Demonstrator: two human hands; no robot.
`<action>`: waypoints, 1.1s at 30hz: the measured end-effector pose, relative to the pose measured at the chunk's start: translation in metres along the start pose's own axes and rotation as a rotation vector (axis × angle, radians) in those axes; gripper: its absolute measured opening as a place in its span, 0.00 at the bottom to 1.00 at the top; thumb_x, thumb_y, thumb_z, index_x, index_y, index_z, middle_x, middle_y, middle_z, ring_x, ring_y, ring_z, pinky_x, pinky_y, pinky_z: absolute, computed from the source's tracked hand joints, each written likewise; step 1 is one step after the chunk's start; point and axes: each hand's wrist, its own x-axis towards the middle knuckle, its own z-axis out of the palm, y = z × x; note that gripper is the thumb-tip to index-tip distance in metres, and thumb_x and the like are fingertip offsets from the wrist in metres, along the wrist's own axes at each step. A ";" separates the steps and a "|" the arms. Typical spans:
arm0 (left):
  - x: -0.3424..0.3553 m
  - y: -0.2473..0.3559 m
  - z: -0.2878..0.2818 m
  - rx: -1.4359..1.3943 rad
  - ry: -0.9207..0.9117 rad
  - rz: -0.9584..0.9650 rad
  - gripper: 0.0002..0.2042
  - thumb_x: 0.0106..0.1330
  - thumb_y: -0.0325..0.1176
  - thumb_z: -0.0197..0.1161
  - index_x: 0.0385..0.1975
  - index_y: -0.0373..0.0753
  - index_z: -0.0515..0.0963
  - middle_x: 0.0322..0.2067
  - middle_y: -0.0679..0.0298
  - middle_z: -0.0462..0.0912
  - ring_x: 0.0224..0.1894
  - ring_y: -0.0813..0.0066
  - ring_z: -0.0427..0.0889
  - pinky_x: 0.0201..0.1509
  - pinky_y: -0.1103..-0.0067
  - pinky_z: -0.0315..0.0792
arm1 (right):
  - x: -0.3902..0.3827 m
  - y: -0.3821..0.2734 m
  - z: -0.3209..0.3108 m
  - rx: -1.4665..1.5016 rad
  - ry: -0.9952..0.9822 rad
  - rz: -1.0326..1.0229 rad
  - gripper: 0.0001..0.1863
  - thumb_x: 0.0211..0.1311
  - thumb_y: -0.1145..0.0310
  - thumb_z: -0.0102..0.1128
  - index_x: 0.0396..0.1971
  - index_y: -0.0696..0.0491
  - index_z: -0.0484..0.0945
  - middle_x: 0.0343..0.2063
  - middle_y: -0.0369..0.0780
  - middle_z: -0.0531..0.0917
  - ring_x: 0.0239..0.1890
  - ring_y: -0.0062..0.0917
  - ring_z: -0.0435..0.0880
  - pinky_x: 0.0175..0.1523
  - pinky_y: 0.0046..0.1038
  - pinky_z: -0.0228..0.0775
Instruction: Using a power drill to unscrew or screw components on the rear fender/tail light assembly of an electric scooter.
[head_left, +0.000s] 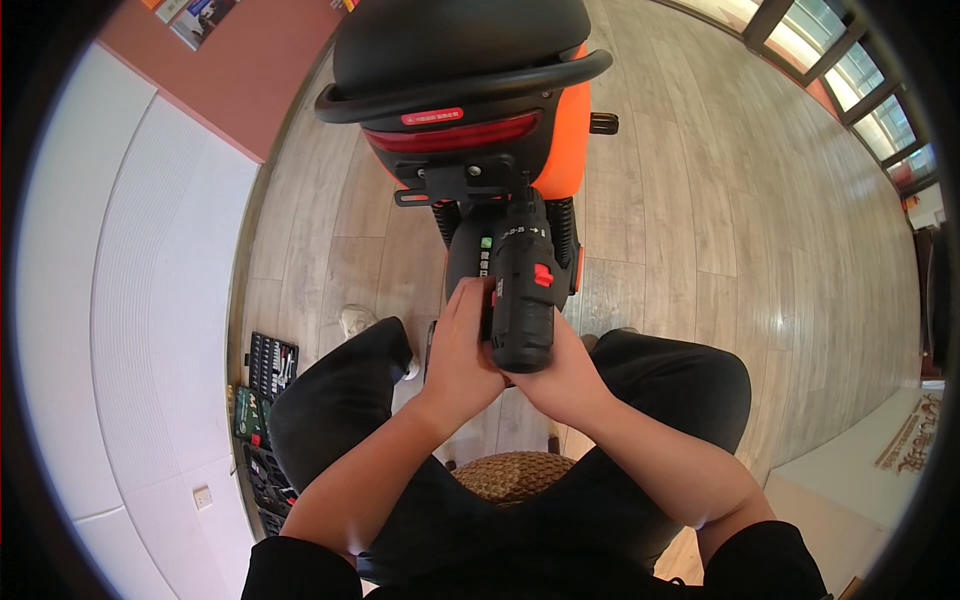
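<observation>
Drill [522, 315]: matt plastic
Tail light [455, 136], beyond drill: glossy plastic
Saddle [460, 45], farther beyond drill: smooth
Stool [512, 478], nearer than drill: rough weave
Floor [680, 200]: wood-grained, smooth

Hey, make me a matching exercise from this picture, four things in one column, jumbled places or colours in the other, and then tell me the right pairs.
Things
1. power drill
2. tail light
3. woven stool
4. tool cases

Places and colours
A. on the floor, along the white wall on the left
B. between the person's thighs, at the lower middle of the view
C. held in the left hand and right hand
D. red, below the black rail

Pairs: 1-C, 2-D, 3-B, 4-A
</observation>
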 end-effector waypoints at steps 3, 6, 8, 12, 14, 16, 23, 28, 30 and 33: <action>0.002 -0.002 0.002 0.029 0.002 -0.006 0.31 0.49 0.23 0.72 0.56 0.32 0.69 0.48 0.47 0.76 0.49 0.37 0.78 0.50 0.61 0.75 | 0.001 0.000 -0.004 -0.012 0.014 -0.004 0.27 0.64 0.68 0.73 0.60 0.55 0.71 0.46 0.37 0.81 0.47 0.21 0.82 0.51 0.28 0.79; 0.003 0.000 0.007 -0.033 0.002 -0.041 0.31 0.49 0.23 0.71 0.57 0.31 0.69 0.47 0.46 0.76 0.48 0.37 0.78 0.50 0.61 0.75 | 0.002 -0.001 -0.008 -0.043 0.002 0.028 0.27 0.64 0.69 0.73 0.60 0.54 0.71 0.45 0.36 0.82 0.46 0.21 0.83 0.50 0.28 0.80; 0.002 -0.005 0.009 -0.038 0.011 -0.018 0.31 0.49 0.22 0.70 0.57 0.31 0.69 0.47 0.46 0.76 0.48 0.37 0.78 0.49 0.60 0.75 | 0.002 -0.001 -0.006 -0.015 -0.002 0.020 0.27 0.64 0.70 0.73 0.60 0.54 0.72 0.45 0.36 0.82 0.45 0.20 0.83 0.49 0.28 0.80; 0.001 -0.008 0.011 -0.028 0.039 0.004 0.31 0.48 0.23 0.70 0.57 0.30 0.69 0.45 0.45 0.76 0.47 0.37 0.78 0.49 0.61 0.75 | 0.004 -0.006 -0.007 0.032 -0.036 0.081 0.33 0.61 0.75 0.68 0.66 0.53 0.67 0.48 0.37 0.81 0.50 0.22 0.80 0.57 0.29 0.75; 0.001 -0.006 0.011 -0.032 0.030 -0.018 0.31 0.48 0.23 0.70 0.57 0.31 0.69 0.45 0.45 0.77 0.47 0.38 0.79 0.49 0.61 0.75 | 0.003 -0.008 -0.008 0.033 -0.028 0.088 0.33 0.60 0.76 0.68 0.66 0.54 0.67 0.48 0.37 0.80 0.50 0.22 0.80 0.57 0.28 0.75; 0.002 -0.005 0.010 -0.079 0.015 -0.061 0.31 0.48 0.23 0.70 0.56 0.31 0.70 0.45 0.45 0.77 0.48 0.37 0.79 0.50 0.61 0.75 | 0.003 -0.011 -0.009 0.033 -0.019 0.095 0.33 0.60 0.76 0.69 0.66 0.54 0.67 0.48 0.37 0.80 0.50 0.22 0.80 0.56 0.28 0.75; -0.002 -0.008 0.022 -0.210 0.050 -0.097 0.30 0.49 0.22 0.71 0.56 0.33 0.70 0.48 0.45 0.80 0.50 0.39 0.81 0.53 0.63 0.76 | 0.003 -0.019 -0.013 0.018 -0.022 0.096 0.33 0.58 0.78 0.70 0.64 0.54 0.68 0.49 0.38 0.81 0.50 0.21 0.81 0.55 0.28 0.76; -0.001 -0.006 0.029 -0.269 0.067 -0.119 0.26 0.53 0.24 0.73 0.53 0.35 0.72 0.45 0.52 0.81 0.47 0.56 0.82 0.51 0.68 0.76 | 0.003 -0.023 -0.017 0.009 -0.034 0.128 0.34 0.57 0.78 0.72 0.64 0.54 0.69 0.50 0.38 0.81 0.50 0.21 0.81 0.55 0.28 0.76; -0.002 -0.007 0.031 -0.250 0.084 -0.107 0.22 0.56 0.26 0.75 0.49 0.36 0.74 0.42 0.59 0.83 0.44 0.70 0.83 0.49 0.73 0.77 | 0.003 -0.023 -0.018 -0.036 -0.011 0.151 0.34 0.57 0.76 0.73 0.63 0.54 0.69 0.50 0.38 0.82 0.50 0.21 0.82 0.54 0.29 0.76; -0.003 -0.006 0.031 -0.253 0.062 -0.141 0.29 0.50 0.21 0.72 0.55 0.34 0.71 0.45 0.48 0.81 0.48 0.43 0.83 0.52 0.63 0.76 | 0.004 -0.019 -0.018 -0.048 -0.006 0.146 0.34 0.56 0.75 0.75 0.63 0.53 0.70 0.49 0.38 0.83 0.51 0.21 0.82 0.54 0.28 0.74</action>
